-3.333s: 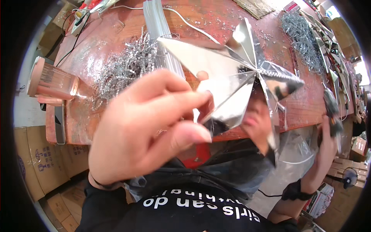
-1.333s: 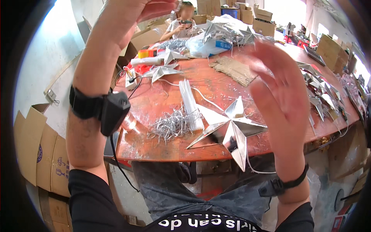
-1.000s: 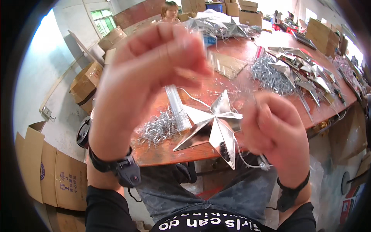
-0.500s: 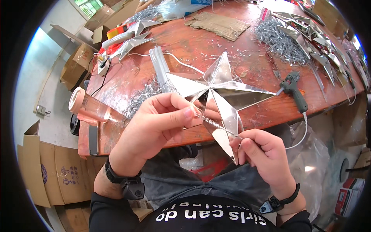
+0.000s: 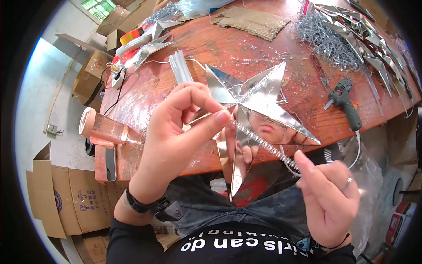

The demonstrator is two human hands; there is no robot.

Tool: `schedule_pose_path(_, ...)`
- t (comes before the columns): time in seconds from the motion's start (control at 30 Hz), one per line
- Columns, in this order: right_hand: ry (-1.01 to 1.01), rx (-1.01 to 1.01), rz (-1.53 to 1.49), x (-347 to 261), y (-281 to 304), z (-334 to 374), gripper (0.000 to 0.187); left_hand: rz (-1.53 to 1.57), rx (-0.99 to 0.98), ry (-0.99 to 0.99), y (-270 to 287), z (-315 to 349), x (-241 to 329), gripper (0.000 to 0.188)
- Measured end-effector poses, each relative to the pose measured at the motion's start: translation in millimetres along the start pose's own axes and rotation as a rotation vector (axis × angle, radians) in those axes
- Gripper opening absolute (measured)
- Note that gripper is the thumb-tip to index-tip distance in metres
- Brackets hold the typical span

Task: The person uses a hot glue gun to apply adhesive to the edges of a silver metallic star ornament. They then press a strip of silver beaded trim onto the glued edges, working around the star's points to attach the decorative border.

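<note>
A mirror-like silver star [image 5: 259, 90] with folded points lies at the table's near edge, one point jutting over it. A narrow strip of silver tinsel [image 5: 268, 148] runs slantwise in front of the star, between my two hands. My left hand [image 5: 178, 119] pinches its upper end between thumb and forefinger. At the lower end, my right hand [image 5: 329, 193] has its fingers curled, with the strip reaching thumb and forefinger. More tinsel lines a ridge on the star's upper right point.
A dark green glue gun [image 5: 347, 105] lies right of the star. Clear glue sticks [image 5: 179, 66] are behind my left hand, and a pinkish bottle [image 5: 107, 127] is at the left edge. Farther back are a tinsel heap [image 5: 323, 42], silver star pieces [image 5: 382, 66] and torn cardboard [image 5: 250, 22].
My right hand has moved right and toward me, farther from my left hand, and a longer stretch of tinsel shows between them. The star has turned, with its points lying in new directions.
</note>
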State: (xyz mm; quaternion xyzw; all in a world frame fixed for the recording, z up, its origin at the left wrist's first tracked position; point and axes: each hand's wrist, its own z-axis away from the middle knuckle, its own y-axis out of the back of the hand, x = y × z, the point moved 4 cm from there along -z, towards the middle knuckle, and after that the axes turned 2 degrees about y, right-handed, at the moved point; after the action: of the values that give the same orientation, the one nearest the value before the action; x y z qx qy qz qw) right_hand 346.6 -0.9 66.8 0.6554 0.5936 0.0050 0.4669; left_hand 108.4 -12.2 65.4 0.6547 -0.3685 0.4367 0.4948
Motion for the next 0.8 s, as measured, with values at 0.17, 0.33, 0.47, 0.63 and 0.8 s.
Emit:
schedule_pose_path(0.17,0.031,0.095,0.168,13,3,-11,0.035,-0.334,0.128,-0.193,-15,-14,4,0.012)
schedule_pose_path(0.33,0.022,0.108,0.195,21,-1,-17,0.037,-0.480,0.191,-0.287,-22,-21,2,0.014)
schedule_pose_path(0.47,0.022,0.122,0.166,28,-4,-20,0.037,-0.547,0.153,-0.247,-25,-23,3,0.014)
schedule_pose_path(0.63,0.031,0.107,0.170,32,-6,-22,0.035,-0.422,0.089,-0.165,-23,-26,-9,0.013)
schedule_pose_path(0.8,0.019,0.100,0.147,36,-6,-23,0.034,0.163,0.076,0.205,-16,-24,-8,0.020)
